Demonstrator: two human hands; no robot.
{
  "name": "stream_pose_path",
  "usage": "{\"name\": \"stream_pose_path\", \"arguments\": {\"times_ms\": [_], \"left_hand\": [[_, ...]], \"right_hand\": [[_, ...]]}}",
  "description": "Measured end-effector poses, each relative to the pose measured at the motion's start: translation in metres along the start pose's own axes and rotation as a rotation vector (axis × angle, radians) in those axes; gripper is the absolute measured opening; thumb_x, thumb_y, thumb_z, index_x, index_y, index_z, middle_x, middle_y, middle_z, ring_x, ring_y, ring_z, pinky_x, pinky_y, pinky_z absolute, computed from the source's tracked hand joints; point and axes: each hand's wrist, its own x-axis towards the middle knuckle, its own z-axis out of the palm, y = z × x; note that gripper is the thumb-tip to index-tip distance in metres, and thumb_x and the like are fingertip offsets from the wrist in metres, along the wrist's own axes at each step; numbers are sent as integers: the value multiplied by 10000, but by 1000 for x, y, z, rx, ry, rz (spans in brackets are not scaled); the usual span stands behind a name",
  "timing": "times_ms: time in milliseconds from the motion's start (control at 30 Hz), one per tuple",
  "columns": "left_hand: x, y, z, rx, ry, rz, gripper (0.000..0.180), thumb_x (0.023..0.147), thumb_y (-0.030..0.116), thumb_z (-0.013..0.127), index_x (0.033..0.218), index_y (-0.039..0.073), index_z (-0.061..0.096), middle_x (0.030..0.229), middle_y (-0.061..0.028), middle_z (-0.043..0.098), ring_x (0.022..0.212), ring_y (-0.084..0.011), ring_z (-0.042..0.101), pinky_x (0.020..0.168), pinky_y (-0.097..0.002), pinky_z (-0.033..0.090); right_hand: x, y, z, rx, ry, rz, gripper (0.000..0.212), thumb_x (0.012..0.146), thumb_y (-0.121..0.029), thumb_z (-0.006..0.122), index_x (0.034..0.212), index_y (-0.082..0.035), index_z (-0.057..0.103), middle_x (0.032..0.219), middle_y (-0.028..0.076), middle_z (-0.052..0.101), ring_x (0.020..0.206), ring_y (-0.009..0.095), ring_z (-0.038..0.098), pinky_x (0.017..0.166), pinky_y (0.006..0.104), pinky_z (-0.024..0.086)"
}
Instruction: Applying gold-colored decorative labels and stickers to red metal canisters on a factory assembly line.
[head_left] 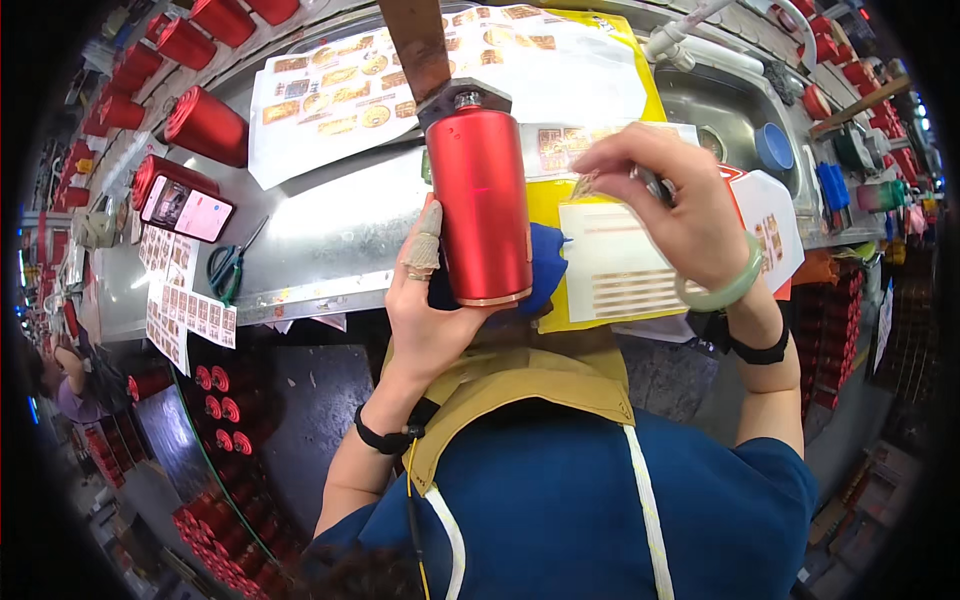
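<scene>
A glossy red metal canister [482,200] is tilted in front of me, its narrow neck against a dark bracket. My left hand [425,300] supports it, the fingers along its left side and the thumb near its copper-coloured base rim. Tape wraps some of these fingers. To the right, my right hand [680,195] is above a sheet with gold strips [630,245], its fingertips pinched on a small gold-toned piece [585,186]. A dark object, partly hidden, shows inside the curled fingers. Behind the canister lies a blue cloth [546,270].
A brown post [415,45] rises at the bracket. Large sheets of gold decals [335,100] cover the far bench. At left are a phone [187,208], green-handled scissors [228,268] and several red canisters [207,125]. A metal sink [715,95] with a blue cup [774,146] stands at right.
</scene>
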Motion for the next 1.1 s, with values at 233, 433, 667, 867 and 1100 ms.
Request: {"name": "stream_pose_path", "arguments": {"times_ms": [233, 433, 667, 867, 1100], "left_hand": [[21, 6, -13, -297, -153, -101, 1140, 732, 247, 947, 1605, -1, 258, 1621, -233, 339, 1491, -317, 390, 1216, -439, 329], [53, 19, -7, -723, -111, -390, 783, 933, 141, 774, 1546, -7, 309, 1446, -186, 526, 1334, -245, 549, 1112, -399, 467], [58, 14, -3, -747, -104, -480, 744, 935, 134, 773, 1520, -11, 338, 1340, -169, 608, 1220, -214, 630, 1028, -367, 530], [56, 16, 6, -634, -39, -446, 670, 931, 130, 766, 1470, -36, 403, 1319, -165, 622, 1169, -208, 660, 993, -357, 544], [54, 13, 5, -650, -20, -445, 691, 925, 136, 778, 1469, -49, 394, 1359, -182, 597, 1206, -217, 641, 1016, -365, 533]], "right_hand": [[35, -11, 56, 44, -135, 58, 273, 876, -7, 740, 1132, -51, 655, 873, 109, 696, 760, 250, 674, 727, 329, 530], [43, 1, 77, 18, 2, 65, 255, 873, 1, 733, 1108, -42, 644, 817, 115, 688, 725, 244, 674, 693, 334, 542], [43, 28, 80, 115, 209, 372, 327, 856, -251, 812, 1036, -32, 646, 813, 72, 622, 728, 193, 599, 699, 328, 514], [31, 43, 105, 347, 146, 530, 564, 827, -388, 866, 1062, 37, 577, 854, 49, 601, 777, 112, 557, 682, 276, 499], [36, 37, 106, 499, 157, 547, 535, 812, -331, 888, 1026, 28, 555, 898, 73, 638, 810, 109, 595, 680, 268, 516]]}}
